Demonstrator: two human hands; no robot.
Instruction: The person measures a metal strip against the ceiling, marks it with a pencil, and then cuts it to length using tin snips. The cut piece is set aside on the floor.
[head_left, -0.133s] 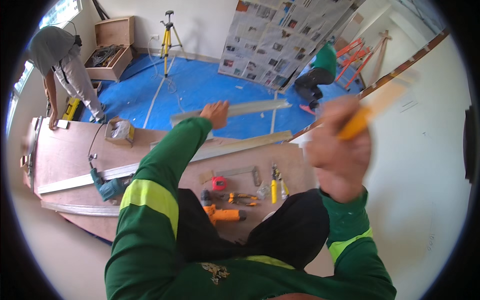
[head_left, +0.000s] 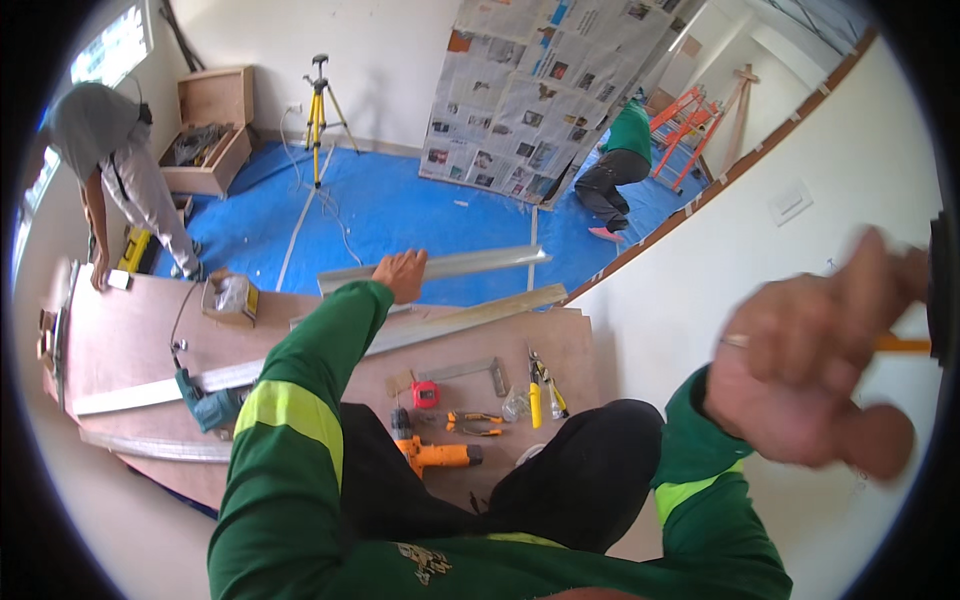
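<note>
My left hand (head_left: pixel 400 275) is curled over the near part of a silver metal channel (head_left: pixel 480 262) beyond the board. My right hand (head_left: pixel 800 355), blurred, is raised at the far right beside the wall, fingers bent around a slim yellow object (head_left: pixel 900 343) I cannot make out. Below my left hand a longer metal strip (head_left: pixel 460 314) lies across the plywood board (head_left: pixel 130 330). On the board between my arms and knees are an orange drill (head_left: pixel 440 455), a red tape measure (head_left: pixel 426 394), pliers (head_left: pixel 475 423), a metal square (head_left: pixel 465 367) and yellow-handled snips (head_left: pixel 535 400).
A teal power tool (head_left: pixel 210 405) and cardboard box (head_left: pixel 230 300) sit left. One co-worker (head_left: pixel 95 140) bends at left; another (head_left: pixel 620 170) crouches behind a newspaper-covered panel (head_left: pixel 520 100). A yellow tripod (head_left: pixel 320 120), wooden chest (head_left: pixel 205 160) and orange ladder (head_left: pixel 690 130) stand on blue sheeting (head_left: pixel 380 215).
My right hand has swung right and downward with the yellow object. My left hand sits slightly lower and further left in view, as the whole scene has shifted with my head.
</note>
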